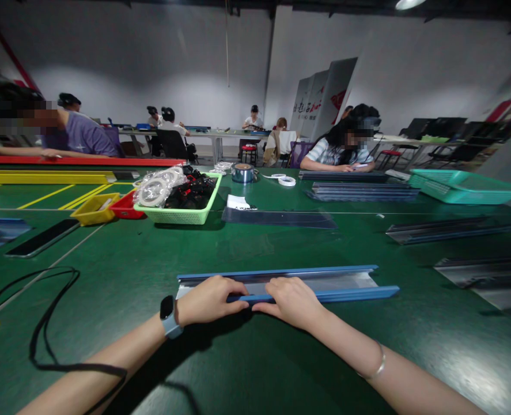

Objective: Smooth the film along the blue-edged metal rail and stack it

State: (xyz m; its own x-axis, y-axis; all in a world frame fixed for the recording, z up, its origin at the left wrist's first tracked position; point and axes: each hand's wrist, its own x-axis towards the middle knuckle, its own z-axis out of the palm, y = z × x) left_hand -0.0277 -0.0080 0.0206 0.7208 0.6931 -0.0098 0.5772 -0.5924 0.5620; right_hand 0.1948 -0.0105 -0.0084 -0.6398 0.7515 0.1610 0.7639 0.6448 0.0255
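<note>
A long blue channel strip point(345, 282) with a shiny grey inner face lies flat on the green table point(255, 357), close in front of me. My left hand point(207, 300), with a watch on its wrist, pinches the strip's near blue edge left of the middle. My right hand point(290, 300), a bangle on its wrist, lies over the same edge just to the right, fingers curled onto it. The fingertips of both hands almost meet.
A green basket point(181, 214) with tape rolls and black parts stands beyond, beside a yellow tray point(94, 210) and a red tray point(125, 208). Dark strips point(445, 229) lie at right, a teal basket point(462, 187) behind them. A black cord point(43, 334) loops at left. Other people sit at work around the tables.
</note>
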